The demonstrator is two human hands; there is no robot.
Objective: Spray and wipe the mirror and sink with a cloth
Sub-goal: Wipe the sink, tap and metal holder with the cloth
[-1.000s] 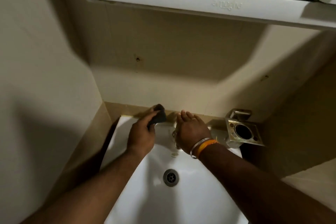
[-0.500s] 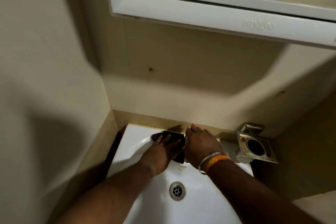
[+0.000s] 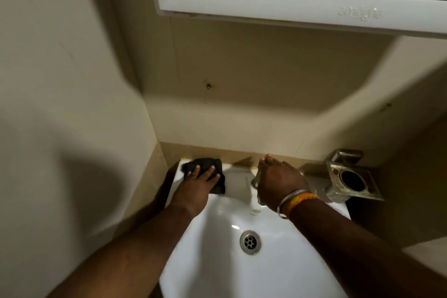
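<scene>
A white sink [image 3: 217, 261] with a metal drain [image 3: 250, 241] fills the lower middle. My left hand [image 3: 196, 185] presses flat on a black cloth [image 3: 208, 167] at the sink's back left corner. My right hand [image 3: 278, 182] rests over the tap [image 3: 254, 181] at the sink's back rim, covering most of it; whether it grips the tap is hidden. The white-framed mirror cabinet [image 3: 290, 5] hangs above, with only a strip of its glass showing at the top edge.
A square metal holder [image 3: 352, 180] with a round opening is fixed to the wall right of the sink. Beige walls close in on the left and behind. A bangle and an orange band [image 3: 296, 201] sit on my right wrist.
My left hand slid the cloth left along the sink's back rim, from beside the tap to the back left corner. My right hand stayed on the tap.
</scene>
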